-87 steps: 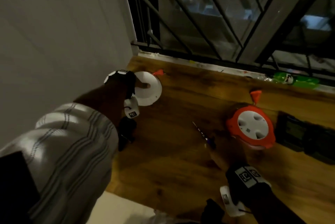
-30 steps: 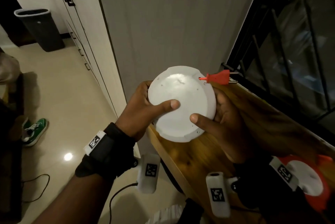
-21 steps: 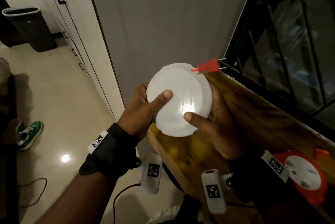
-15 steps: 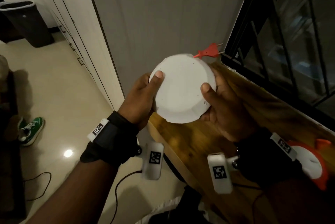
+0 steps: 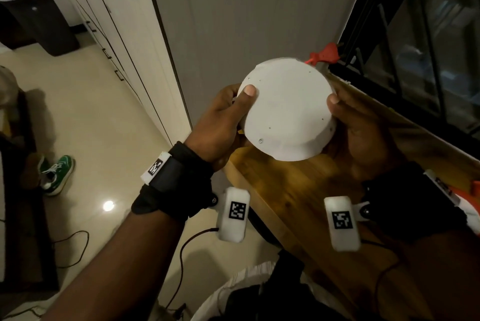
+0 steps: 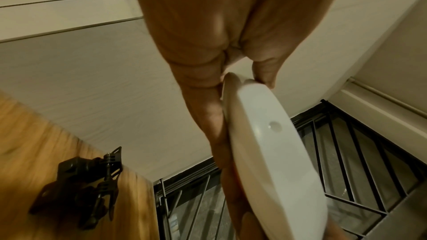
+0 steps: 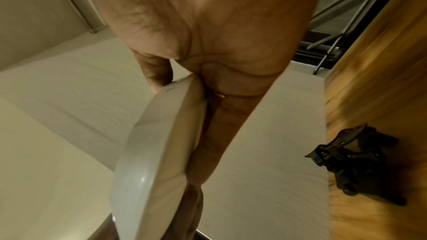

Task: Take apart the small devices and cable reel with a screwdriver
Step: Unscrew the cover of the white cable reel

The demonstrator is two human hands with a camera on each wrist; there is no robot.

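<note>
I hold a round white cable reel (image 5: 288, 110) in the air above the left end of the wooden table (image 5: 293, 201), its flat back with small screws facing me. My left hand (image 5: 223, 118) grips its left rim, thumb on the face. My right hand (image 5: 355, 123) grips the right rim the same way. A red plug (image 5: 324, 54) sticks out past the reel's far edge. Seen edge-on, the reel (image 6: 272, 152) fills the left wrist view, and the reel (image 7: 157, 152) does the same in the right wrist view. No screwdriver shows.
An orange and white reel (image 5: 470, 201) peeks out behind my right wrist at the table's right. A grey wall panel stands behind the table, a barred window (image 5: 420, 35) to the right. On the floor at left are a dark bin (image 5: 39, 19) and a green shoe (image 5: 58, 174).
The white reel was lifted off the table and taken in both hands. Over the last second my thumbs slid from its face out to the rims, and the reel turned a little.
</note>
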